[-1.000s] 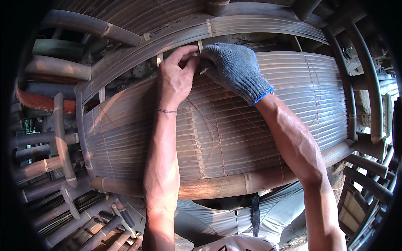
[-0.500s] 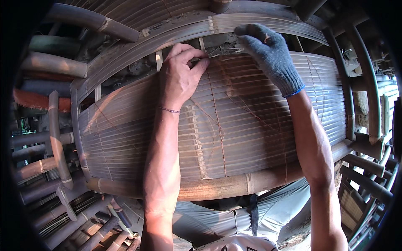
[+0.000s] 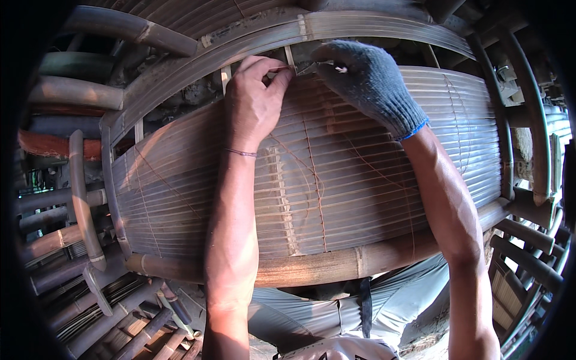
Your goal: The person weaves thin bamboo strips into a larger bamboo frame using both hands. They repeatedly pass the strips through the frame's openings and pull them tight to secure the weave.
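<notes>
A bamboo seat frame lies before me with a panel of narrow brown slats across it. Rows of thin reddish cord bind the slats, and loose cord ends trail over them. My bare left hand is closed in a pinch at the panel's far edge, above the middle cord row. To its right, my right hand in a grey knitted glove is closed too, thumb against fingers. A thin strand shows faintly between the two hands' fingertips. What exactly either pinch holds is too small to make out.
A thick bamboo rail runs along the near edge, just in front of my lap. Beyond the panel lies a gap with light cross strips, then a far slatted rail. Bamboo poles and furniture parts crowd both sides.
My right hand has moved left and down, close to my left fingertips, turning its back more toward me. The left hand has shifted slightly left and stays pinched.
</notes>
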Tool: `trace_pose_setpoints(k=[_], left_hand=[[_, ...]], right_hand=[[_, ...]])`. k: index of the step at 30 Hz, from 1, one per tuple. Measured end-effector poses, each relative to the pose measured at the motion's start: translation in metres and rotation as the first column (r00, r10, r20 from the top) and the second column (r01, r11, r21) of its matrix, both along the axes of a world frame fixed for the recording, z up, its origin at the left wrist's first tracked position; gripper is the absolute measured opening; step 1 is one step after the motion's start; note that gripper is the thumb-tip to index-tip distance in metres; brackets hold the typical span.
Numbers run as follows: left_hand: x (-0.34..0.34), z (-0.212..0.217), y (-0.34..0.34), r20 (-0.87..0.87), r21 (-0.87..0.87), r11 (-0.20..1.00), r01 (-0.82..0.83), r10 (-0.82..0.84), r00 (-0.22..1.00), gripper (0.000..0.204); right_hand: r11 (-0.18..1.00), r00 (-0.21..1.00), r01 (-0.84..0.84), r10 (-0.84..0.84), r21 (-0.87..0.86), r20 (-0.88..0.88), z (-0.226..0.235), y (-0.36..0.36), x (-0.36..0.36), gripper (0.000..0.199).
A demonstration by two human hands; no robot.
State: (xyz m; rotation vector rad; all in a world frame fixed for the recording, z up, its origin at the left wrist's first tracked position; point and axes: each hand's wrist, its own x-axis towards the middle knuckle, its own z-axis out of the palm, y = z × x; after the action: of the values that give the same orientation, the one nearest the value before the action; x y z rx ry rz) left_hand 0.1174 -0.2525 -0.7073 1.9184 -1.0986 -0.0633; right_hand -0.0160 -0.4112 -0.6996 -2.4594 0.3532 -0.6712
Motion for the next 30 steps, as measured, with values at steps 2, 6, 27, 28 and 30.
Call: trace_pose_setpoints(k=[2, 6, 27, 28, 30], left_hand=[[0.003, 0.0, 0.001, -0.017, 0.023, 1.0, -0.014, 0.014, 1.0, 0.018], [0.007, -0.001, 0.0, -0.057, -0.011, 1.0, 0.001, -0.002, 0.998, 0.018], [0.005, 0.002, 0.003, -0.004, 0.1, 0.995, -0.003, 0.003, 1.0, 0.019], [0.006, 0.001, 0.004, 0.007, 0.076, 0.997, 0.005, -0.005, 1.0, 0.018], [0.008, 0.007, 0.004, 0.037, 0.023, 1.0, 0.019, -0.02, 0.999, 0.018]], right_hand=[[0.987, 0.993, -0.005, -0.013, -0.163, -0.115, 0.008, 0.005, 0.003, 0.025], [0.968, 0.977, -0.093, 0.044, -0.233, -0.207, 0.011, 0.005, 0.014, 0.024], [0.986, 0.99, -0.135, 0.129, -0.102, -0.059, 0.007, -0.003, 0.008, 0.049], [0.978, 0.987, -0.152, 0.143, -0.141, -0.07, 0.01, -0.003, 0.002, 0.052], [0.97, 0.993, -0.113, 0.12, -0.216, 0.019, 0.006, 0.002, -0.004, 0.051]])
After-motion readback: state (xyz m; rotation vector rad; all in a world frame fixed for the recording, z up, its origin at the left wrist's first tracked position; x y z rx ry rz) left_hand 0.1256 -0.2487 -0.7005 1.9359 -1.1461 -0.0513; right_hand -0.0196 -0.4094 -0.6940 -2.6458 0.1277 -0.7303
